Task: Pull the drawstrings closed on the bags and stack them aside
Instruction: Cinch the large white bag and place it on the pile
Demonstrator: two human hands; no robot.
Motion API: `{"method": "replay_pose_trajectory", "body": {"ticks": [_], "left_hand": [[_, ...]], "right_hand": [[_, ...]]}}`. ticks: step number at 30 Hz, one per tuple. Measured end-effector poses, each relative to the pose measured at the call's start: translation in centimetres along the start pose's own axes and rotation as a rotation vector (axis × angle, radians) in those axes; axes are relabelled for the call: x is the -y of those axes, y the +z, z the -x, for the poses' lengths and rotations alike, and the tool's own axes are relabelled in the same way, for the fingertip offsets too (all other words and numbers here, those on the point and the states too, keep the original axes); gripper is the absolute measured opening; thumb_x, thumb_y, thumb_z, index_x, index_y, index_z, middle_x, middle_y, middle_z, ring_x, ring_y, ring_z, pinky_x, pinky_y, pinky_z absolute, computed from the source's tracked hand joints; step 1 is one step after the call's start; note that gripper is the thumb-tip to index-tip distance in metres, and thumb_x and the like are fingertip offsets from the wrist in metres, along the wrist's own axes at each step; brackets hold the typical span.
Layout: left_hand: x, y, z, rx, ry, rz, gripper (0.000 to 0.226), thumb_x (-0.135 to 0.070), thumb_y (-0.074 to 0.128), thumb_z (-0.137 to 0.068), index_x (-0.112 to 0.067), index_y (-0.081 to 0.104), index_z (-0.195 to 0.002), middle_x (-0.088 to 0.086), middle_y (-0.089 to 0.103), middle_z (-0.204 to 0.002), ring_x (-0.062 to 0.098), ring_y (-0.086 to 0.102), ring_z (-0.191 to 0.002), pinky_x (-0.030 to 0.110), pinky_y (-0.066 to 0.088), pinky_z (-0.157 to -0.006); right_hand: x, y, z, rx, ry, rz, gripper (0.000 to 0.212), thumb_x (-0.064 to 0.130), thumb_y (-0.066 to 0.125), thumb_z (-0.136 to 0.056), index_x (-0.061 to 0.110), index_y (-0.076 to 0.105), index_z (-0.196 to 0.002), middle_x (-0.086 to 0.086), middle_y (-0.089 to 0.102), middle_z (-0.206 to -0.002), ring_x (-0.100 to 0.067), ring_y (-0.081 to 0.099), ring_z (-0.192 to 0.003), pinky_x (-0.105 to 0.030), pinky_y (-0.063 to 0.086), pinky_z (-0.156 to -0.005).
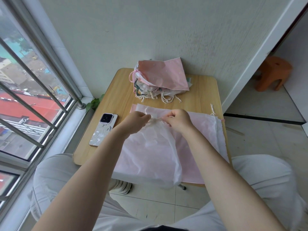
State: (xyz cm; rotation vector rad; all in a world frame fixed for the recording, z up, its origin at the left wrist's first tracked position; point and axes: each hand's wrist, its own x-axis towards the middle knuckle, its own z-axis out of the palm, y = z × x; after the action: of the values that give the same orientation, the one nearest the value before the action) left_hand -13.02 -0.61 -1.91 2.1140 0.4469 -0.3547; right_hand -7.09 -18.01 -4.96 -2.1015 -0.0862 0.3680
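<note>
A sheer white drawstring bag [156,147] lies on top of a flat layer of pink and white bags [210,130] on the small wooden table [115,97]. Its mouth is gathered between my hands. My left hand [135,121] pinches the white drawstring [155,120] on the left of the gathered mouth. My right hand [179,120] pinches the same cord on the right. A pile of closed bags [160,77], pink one on top with cords hanging out, sits at the table's far edge by the wall.
A phone [103,130] in a pale patterned case lies face down at the table's left edge. A barred window runs along the left. An orange plastic stool [271,73] stands beyond the doorway at right. My knees are under the table's near edge.
</note>
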Motion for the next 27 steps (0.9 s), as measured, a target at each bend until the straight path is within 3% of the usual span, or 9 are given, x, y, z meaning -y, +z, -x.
{"method": "replay_pose_trajectory", "body": {"ticks": [4,7,9,11,14,18,22,24,27], "left_hand": [[1.4,0.0,-1.0,-0.089,-0.026,-0.200,0.050,-0.049,0.060,-0.087,-0.015,0.038,-0.057,0.001,0.034,-0.057,0.018,0.033,-0.055,0.029,0.024,-0.055],[1.2,-0.3,-1.4,-0.252,-0.004,-0.370,0.057,-0.059,0.069,-0.075,-0.015,0.037,-0.055,-0.002,0.037,-0.055,0.019,0.038,-0.054,0.027,0.024,-0.051],[1.0,-0.6,-1.8,-0.294,0.155,-0.430,0.046,-0.059,0.071,-0.071,-0.018,0.051,-0.069,-0.004,0.051,-0.072,0.018,0.050,-0.067,0.026,0.035,-0.054],[0.4,-0.8,-2.2,-0.161,0.346,-0.442,0.040,-0.058,0.070,-0.069,-0.030,0.060,-0.097,-0.006,0.057,-0.099,0.019,0.054,-0.094,0.034,0.046,-0.078],[-1.5,-0.8,-2.6,0.024,0.370,-0.656,0.052,-0.051,0.076,-0.072,-0.035,0.063,-0.119,-0.008,0.060,-0.117,0.018,0.051,-0.112,0.038,0.042,-0.097],[-4.0,-2.3,-4.1,-0.050,0.279,-0.518,0.036,-0.039,0.080,-0.073,-0.025,0.072,-0.106,-0.007,0.067,-0.104,0.015,0.060,-0.099,0.032,0.050,-0.086],[-7.0,-4.6,-5.8,-0.173,0.229,-0.330,0.023,-0.031,0.077,-0.074,-0.013,0.064,-0.067,-0.001,0.054,-0.069,0.017,0.051,-0.068,0.028,0.040,-0.060],[-8.0,-5.3,-6.6,-0.245,0.216,-0.190,0.033,-0.031,0.077,-0.074,-0.006,0.059,-0.062,-0.001,0.044,-0.060,0.016,0.043,-0.057,0.027,0.033,-0.055],[-9.2,-6.2,-7.9,-0.435,0.161,0.008,0.028,-0.036,0.072,-0.078,-0.020,0.055,-0.063,-0.007,0.046,-0.058,0.012,0.045,-0.053,0.025,0.033,-0.051]], "right_hand": [[-0.1,-0.6,-0.5,-0.045,-0.032,0.132,0.015,0.022,0.075,-0.083,0.011,0.067,-0.080,-0.003,0.068,-0.085,-0.018,0.061,-0.082,-0.027,0.047,-0.073],[0.3,-0.3,-0.4,-0.032,-0.051,0.141,0.015,0.022,0.076,-0.082,0.010,0.068,-0.081,-0.002,0.065,-0.081,-0.015,0.057,-0.076,-0.025,0.043,-0.070],[0.7,-0.4,-0.5,-0.026,-0.076,0.100,0.013,0.022,0.077,-0.081,0.012,0.069,-0.081,0.003,0.062,-0.073,-0.012,0.054,-0.066,-0.025,0.044,-0.068],[1.5,-0.7,-0.8,0.012,-0.098,0.067,0.012,0.023,0.078,-0.081,0.016,0.069,-0.080,0.008,0.060,-0.069,-0.008,0.051,-0.059,-0.025,0.044,-0.066],[3.0,-1.2,-1.5,0.022,-0.149,0.074,0.011,0.024,0.080,-0.079,0.015,0.073,-0.082,0.009,0.061,-0.069,-0.006,0.052,-0.059,-0.024,0.044,-0.065],[5.5,-3.6,-2.3,-0.024,-0.119,0.048,0.044,0.042,0.076,-0.080,0.011,0.064,-0.109,0.013,0.057,-0.090,-0.014,0.057,-0.091,-0.024,0.040,-0.070],[8.0,-6.6,-4.0,0.360,0.102,0.488,0.055,0.059,0.078,-0.069,0.010,0.062,-0.088,-0.004,0.058,-0.074,-0.023,0.050,-0.055,-0.025,0.034,-0.054],[8.8,-6.8,-5.6,0.232,0.095,0.646,0.035,0.037,0.074,-0.080,0.007,0.065,-0.095,-0.012,0.068,-0.085,-0.025,0.059,-0.064,-0.024,0.038,-0.055],[10.5,-6.9,-7.5,-0.303,-0.071,0.699,0.026,0.014,0.055,-0.092,0.012,0.057,-0.118,-0.013,0.064,-0.114,-0.033,0.063,-0.102,-0.030,0.040,-0.070]]}}
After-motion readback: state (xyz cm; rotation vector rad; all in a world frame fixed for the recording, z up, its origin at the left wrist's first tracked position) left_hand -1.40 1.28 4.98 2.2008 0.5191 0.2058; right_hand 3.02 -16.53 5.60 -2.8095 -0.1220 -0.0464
